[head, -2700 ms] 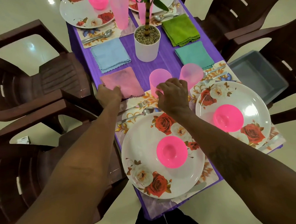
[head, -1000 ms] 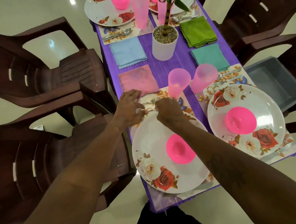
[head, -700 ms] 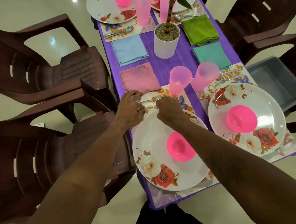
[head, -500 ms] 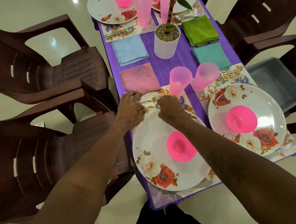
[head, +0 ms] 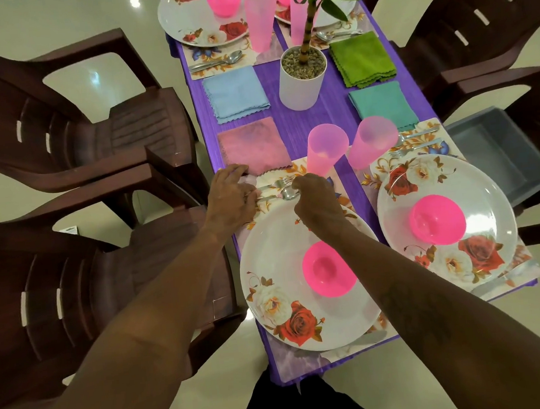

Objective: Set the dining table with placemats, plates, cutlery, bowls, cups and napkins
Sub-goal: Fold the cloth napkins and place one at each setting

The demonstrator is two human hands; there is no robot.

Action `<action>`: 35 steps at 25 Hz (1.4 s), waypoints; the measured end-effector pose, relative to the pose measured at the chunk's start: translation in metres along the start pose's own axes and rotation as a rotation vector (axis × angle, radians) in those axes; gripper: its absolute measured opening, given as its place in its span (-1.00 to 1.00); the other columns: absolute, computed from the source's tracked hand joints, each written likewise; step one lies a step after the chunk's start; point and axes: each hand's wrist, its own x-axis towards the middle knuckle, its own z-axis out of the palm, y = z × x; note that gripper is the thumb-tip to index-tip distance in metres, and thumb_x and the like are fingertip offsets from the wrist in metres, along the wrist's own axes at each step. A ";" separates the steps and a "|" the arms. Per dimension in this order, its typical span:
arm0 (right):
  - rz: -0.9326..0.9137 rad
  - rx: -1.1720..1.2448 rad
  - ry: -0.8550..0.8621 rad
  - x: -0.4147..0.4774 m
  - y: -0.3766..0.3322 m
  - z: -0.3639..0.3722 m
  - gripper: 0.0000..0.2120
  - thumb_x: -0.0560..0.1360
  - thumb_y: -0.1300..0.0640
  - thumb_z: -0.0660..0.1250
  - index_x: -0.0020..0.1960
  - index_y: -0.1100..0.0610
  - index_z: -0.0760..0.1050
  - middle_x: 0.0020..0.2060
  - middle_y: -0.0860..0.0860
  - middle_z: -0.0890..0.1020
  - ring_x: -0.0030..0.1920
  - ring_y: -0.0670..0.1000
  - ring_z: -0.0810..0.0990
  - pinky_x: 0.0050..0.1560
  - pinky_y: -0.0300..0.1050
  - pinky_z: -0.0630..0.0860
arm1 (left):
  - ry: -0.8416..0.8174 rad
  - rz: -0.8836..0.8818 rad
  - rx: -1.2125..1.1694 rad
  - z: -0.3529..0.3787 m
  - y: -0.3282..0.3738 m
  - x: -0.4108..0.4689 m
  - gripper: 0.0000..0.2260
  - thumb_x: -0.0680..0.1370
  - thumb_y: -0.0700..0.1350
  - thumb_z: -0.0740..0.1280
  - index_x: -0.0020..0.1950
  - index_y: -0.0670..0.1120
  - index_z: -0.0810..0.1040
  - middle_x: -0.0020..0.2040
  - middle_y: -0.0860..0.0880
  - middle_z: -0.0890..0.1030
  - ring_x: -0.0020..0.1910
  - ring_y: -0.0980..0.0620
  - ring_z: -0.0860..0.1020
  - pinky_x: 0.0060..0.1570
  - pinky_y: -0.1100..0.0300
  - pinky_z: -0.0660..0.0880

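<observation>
Left hand [head: 231,198] grips spoon [head: 281,196] handle, right hand [head: 317,199] pinches its head; fork [head: 275,183] parallel, crosswise, heads right; pink bowl [head: 329,269] on plate [head: 267,264].

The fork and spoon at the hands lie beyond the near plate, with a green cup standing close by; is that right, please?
Not quite: the head view shows the cup is pink, not green. The fork and spoon do lie beyond the near plate, at the left hand and right hand.

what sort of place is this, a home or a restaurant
Most likely a home dining area: a narrow table set with floral plates for four, brown plastic armchairs around it, and a potted plant as centrepiece.
</observation>
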 end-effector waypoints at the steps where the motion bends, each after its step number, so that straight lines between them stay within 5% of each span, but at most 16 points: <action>1: 0.005 0.003 0.014 -0.003 0.002 -0.001 -0.63 0.48 0.37 0.48 0.29 0.23 0.62 0.21 0.14 0.68 0.18 0.18 0.66 0.41 0.08 0.44 | 0.016 0.007 0.027 -0.001 -0.001 0.002 -0.82 0.54 0.01 0.44 0.04 -0.02 0.78 0.37 -0.07 0.58 0.40 -0.13 0.43 0.46 -0.11 0.31; 6: 0.058 0.036 0.070 -0.009 0.006 0.002 -0.65 0.47 0.35 0.50 0.25 0.23 0.63 0.17 0.15 0.70 0.16 0.19 0.67 0.40 0.12 0.46 | -0.083 0.045 0.184 -0.005 0.006 0.012 -0.86 0.57 -0.04 0.44 0.05 -0.02 0.77 0.45 -0.07 0.50 0.48 -0.17 0.34 0.50 -0.22 0.21; 27: 0.105 0.134 0.116 -0.017 0.002 -0.002 -0.70 0.52 0.31 0.48 0.25 0.23 0.63 0.21 0.13 0.69 0.17 0.19 0.66 0.40 0.19 0.46 | -0.094 -0.030 0.121 -0.013 0.006 0.015 -0.85 0.54 -0.09 0.47 0.09 0.04 0.75 0.48 -0.09 0.47 0.52 -0.15 0.30 0.53 -0.24 0.16; 31: 0.053 0.140 0.130 -0.027 -0.004 -0.009 -0.73 0.53 0.30 0.46 0.22 0.23 0.64 0.16 0.13 0.71 0.15 0.20 0.68 0.41 0.23 0.47 | -0.062 -0.118 0.105 -0.037 0.008 -0.006 -0.78 0.55 -0.14 0.46 0.19 -0.08 0.72 0.48 -0.13 0.48 0.52 -0.16 0.33 0.56 -0.17 0.16; 35: 0.008 0.163 0.127 -0.044 -0.014 -0.015 -0.72 0.53 0.28 0.42 0.24 0.23 0.65 0.15 0.13 0.71 0.16 0.17 0.66 0.38 0.11 0.46 | -0.057 -0.319 0.055 -0.058 0.012 -0.035 -0.73 0.56 -0.11 0.43 0.25 -0.11 0.68 0.24 -0.12 0.66 0.24 -0.12 0.58 0.31 -0.05 0.50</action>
